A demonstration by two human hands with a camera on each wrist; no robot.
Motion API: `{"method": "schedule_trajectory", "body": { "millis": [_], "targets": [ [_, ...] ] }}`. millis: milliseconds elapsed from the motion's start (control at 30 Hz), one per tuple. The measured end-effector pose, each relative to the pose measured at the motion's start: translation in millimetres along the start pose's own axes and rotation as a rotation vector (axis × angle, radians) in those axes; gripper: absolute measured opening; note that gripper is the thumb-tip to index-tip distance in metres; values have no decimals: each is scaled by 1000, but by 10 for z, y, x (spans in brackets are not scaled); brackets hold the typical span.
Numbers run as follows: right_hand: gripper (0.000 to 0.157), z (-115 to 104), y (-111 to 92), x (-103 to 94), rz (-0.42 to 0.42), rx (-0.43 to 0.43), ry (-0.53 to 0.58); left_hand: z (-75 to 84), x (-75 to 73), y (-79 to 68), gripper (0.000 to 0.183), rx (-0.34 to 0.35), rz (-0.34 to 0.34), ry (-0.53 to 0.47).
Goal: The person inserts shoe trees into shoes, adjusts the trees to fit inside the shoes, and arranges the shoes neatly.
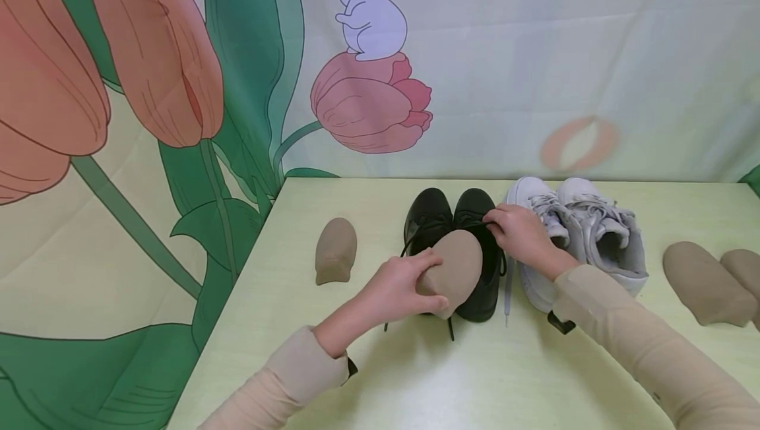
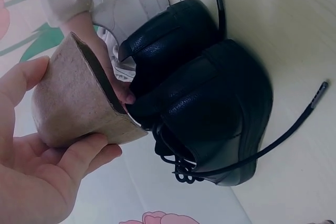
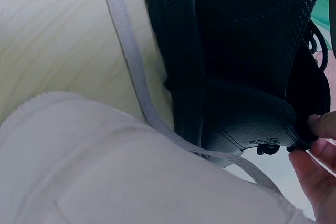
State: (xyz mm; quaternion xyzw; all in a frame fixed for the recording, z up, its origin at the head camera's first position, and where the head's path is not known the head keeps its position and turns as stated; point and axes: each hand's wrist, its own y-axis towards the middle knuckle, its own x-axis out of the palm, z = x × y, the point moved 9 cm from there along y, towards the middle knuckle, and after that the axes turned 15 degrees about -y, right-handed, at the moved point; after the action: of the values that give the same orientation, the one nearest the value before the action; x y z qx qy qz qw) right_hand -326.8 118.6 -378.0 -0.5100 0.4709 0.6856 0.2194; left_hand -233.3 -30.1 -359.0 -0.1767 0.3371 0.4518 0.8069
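Note:
My left hand (image 1: 396, 290) grips a brown molded-pulp shoe insert (image 1: 456, 270), thumb on one side and fingers on the other. In the left wrist view the insert's hollow edge faces the black shoes, and it hangs over them. With fingertips and thumb, my right hand (image 1: 522, 233) pinches the upper opening of the right black shoe (image 1: 483, 299), by its tongue and laces. The left black shoe (image 1: 429, 209) stands beside it, partly hidden by the insert, its black lace (image 2: 283, 142) trailing loose. Both shoes point toward the backdrop.
A pair of white sneakers (image 1: 617, 262) stands right of the black shoes, a loose white lace (image 3: 126, 40) lying between. Another pulp insert (image 1: 336, 250) lies at the left, and two more inserts (image 1: 706, 283) at the far right. A printed cloth (image 1: 505, 74) hangs behind the table (image 1: 267, 298).

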Motion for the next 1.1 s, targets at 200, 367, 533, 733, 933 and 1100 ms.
{"method": "schedule_trajectory", "body": {
  "millis": [200, 367, 533, 733, 933, 1100],
  "targets": [
    [7, 9, 1, -40, 39, 13, 1, 20, 44, 23, 55, 7, -9, 4],
    [5, 23, 2, -58, 53, 27, 6, 39, 58, 39, 55, 2, -12, 6],
    [4, 37, 4, -67, 54, 40, 20, 59, 57, 42, 55, 0, -13, 10],
    [4, 70, 5, -49, 27, 77, 61, 129, 48, 66, 55, 22, -21, 39],
    [4, 106, 2, -32, -1, 108, 113, 231, 41, 118, 54, 41, -46, 65],
    [5, 144, 10, 7, -43, 130, 150, 259, 57, 166, 53, 49, -58, 62]
  ]
}}
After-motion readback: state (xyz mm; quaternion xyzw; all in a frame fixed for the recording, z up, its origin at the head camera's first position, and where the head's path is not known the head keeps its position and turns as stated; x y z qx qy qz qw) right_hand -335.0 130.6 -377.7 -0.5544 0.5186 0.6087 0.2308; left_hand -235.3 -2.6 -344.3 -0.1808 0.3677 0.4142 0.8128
